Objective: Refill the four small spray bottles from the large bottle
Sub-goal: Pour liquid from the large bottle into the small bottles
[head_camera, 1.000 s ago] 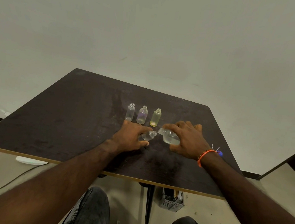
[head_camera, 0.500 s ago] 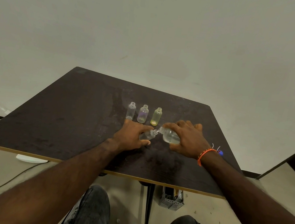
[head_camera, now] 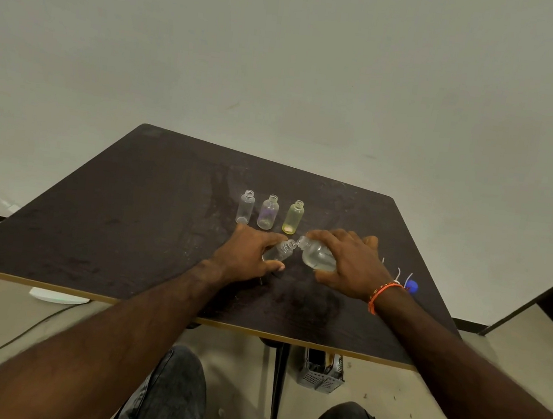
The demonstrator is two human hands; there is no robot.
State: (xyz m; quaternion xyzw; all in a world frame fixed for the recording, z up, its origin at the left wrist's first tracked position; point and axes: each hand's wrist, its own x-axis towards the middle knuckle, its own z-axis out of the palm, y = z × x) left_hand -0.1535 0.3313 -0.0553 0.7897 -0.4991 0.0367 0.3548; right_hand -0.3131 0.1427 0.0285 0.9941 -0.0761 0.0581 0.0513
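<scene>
The left hand (head_camera: 250,254) is wrapped around a small clear bottle (head_camera: 280,250), thumb under it and fingers curled over the top, with the bottle tilted so its open threaded neck points up and to the right. The large bottle (head_camera: 317,257) is gripped by the right hand (head_camera: 348,263), fingers draped over it and thumb below, and it's tipped on its side so the narrow mouth sits right against the small one's neck. Clear liquid can be seen inside the large bottle's rounded, see-through body; whether anything is actually flowing can't be made out. Behind the hands, three more little bottles are stood upright in a row, all uncapped: a clear bottle (head_camera: 245,207), a purple-tinted bottle (head_camera: 268,212) and a yellow-tinted bottle (head_camera: 293,217), all smooth translucent plastic with ribbed necks. Everything is set on a dark table (head_camera: 123,212) with a matte, smudgy top and a pale edge strip. An orange bracelet (head_camera: 381,293) is worn on the right wrist, and a blue cap (head_camera: 411,287) lies near it.
</scene>
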